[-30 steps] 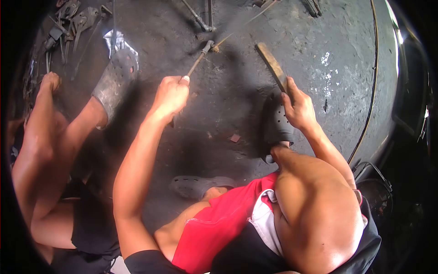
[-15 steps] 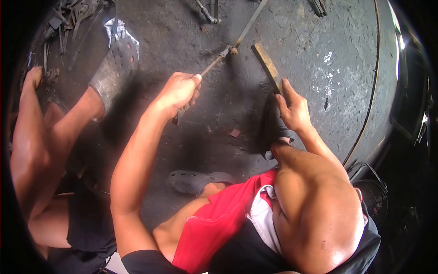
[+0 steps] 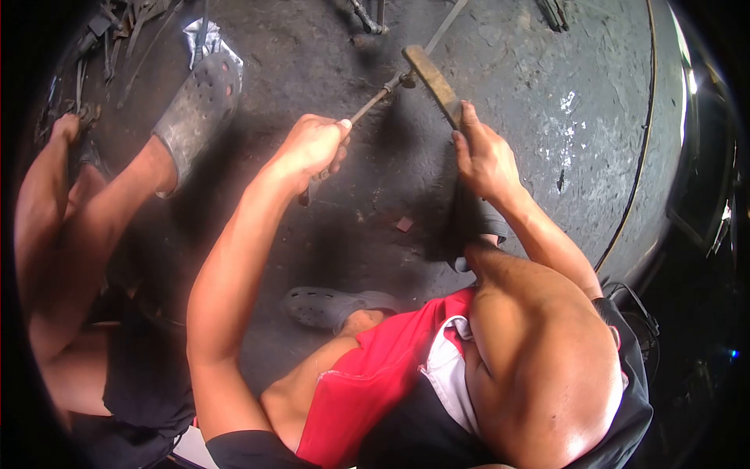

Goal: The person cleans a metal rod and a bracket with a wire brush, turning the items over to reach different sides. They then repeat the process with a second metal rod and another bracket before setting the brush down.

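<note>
My left hand (image 3: 316, 152) is wrapped round a thin metal rod (image 3: 369, 105), which slants up and away to a knobbly joint. Beyond that joint a flat, lighter metal bar (image 3: 447, 27) continues to the top edge. A dark metal end (image 3: 305, 197) pokes out below the fist. In my right hand (image 3: 490, 160) is a wooden brush (image 3: 433, 82), gripped at its lower end with fingers along its back. Its upper end overlaps the rod's joint in this view, and the bristle side faces the rod.
Another person's leg in a grey clog (image 3: 199, 109) and a hand (image 3: 66, 129) are at left. Metal parts (image 3: 125, 27) lie piled at the upper left. A cable (image 3: 647, 117) runs along the right of the dark floor, and a fan-like object (image 3: 641, 332) stands at lower right.
My right hand has moved the brush up and to the left, over the rod's joint. My left hand and the rod have shifted slightly up and right.
</note>
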### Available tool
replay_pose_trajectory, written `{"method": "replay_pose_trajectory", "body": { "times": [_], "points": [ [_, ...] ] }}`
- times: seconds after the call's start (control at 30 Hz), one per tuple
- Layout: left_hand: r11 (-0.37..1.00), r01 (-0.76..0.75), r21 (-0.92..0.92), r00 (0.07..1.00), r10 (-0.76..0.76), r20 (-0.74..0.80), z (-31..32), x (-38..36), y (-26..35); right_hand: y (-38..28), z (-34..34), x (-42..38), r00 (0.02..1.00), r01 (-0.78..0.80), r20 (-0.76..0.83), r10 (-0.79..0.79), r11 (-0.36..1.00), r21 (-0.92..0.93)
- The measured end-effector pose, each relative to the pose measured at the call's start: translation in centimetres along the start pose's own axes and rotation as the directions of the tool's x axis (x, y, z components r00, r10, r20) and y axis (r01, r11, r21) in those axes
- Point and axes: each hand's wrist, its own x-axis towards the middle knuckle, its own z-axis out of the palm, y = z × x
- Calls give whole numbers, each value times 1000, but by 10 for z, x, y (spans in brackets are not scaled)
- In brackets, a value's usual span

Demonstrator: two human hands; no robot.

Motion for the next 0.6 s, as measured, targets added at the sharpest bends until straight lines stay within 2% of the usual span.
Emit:
{"method": "replay_pose_trajectory", "body": {
  "times": [0.03,0.07,0.1,0.2,0.23,0.3,0.33,0.37,0.43,0.5,0.53,0.6],
  "points": [
    [1000,1,-1,1000,-1,-2,1,-1,1,-4,-3,2,999,28,43,-25,998,-63],
    [1000,18,-4,1000,-18,-11,2,-1,2,-4,-12,1,983,129,150,-102,974,-186],
    [999,36,-6,999,-36,-19,2,-2,2,4,-21,8,983,130,149,-103,974,-185],
    [1000,-24,-16,1000,24,-6,4,1,-5,22,-32,41,992,61,-89,-88,963,-263],
    [999,-29,-17,1000,29,-8,5,0,-3,17,-30,36,992,64,-92,-91,962,-265],
    [999,28,-35,999,-29,-25,5,-4,3,8,-26,20,952,254,255,-171,904,-343],
    [999,27,-30,999,-28,-26,5,-4,4,16,-32,26,961,256,189,-204,913,-317],
    [999,31,-43,999,-32,-17,5,-4,5,18,-41,42,984,158,128,-120,923,-350],
    [998,34,-60,999,-34,-10,6,-1,2,27,-30,42,988,141,-21,-154,942,-303],
    [998,35,-43,999,-36,-11,5,3,-1,27,-19,21,956,284,166,-243,910,-302],
    [999,36,-41,999,-37,-11,4,3,0,30,-26,30,963,265,141,-230,902,-340],
    [998,35,-42,999,-34,26,1,3,3,33,-27,40,983,181,48,-174,936,-302]
  ]
}}
